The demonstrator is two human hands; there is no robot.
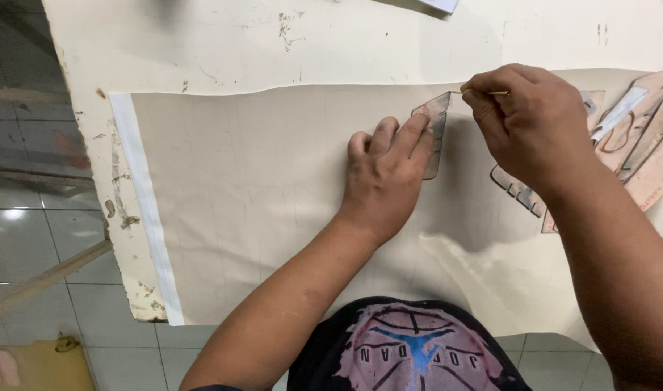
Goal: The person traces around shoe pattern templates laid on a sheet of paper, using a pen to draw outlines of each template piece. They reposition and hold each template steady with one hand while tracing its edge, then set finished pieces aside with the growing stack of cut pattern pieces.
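A sheet of beige fabric (pixel 244 188) lies spread on a worn cream table (pixel 223 43), with a white strip along its left edge. My left hand (pixel 385 177) presses flat on a small grey-brown cardboard pattern piece (pixel 437 119) that rests on the fabric near its top edge. My right hand (pixel 527 123) hovers just right of that piece, fingers pinched on a thin yellowish marking stick (pixel 491 93) whose tip points at the pattern's upper corner. Faint drawn lines cover the fabric.
Several more cardboard pattern pieces (pixel 639 137) lie stacked at the right edge of the table. The table's left edge is chipped, with tiled floor (pixel 34 239) beyond it. A white object (pixel 440 4) shows at the top edge.
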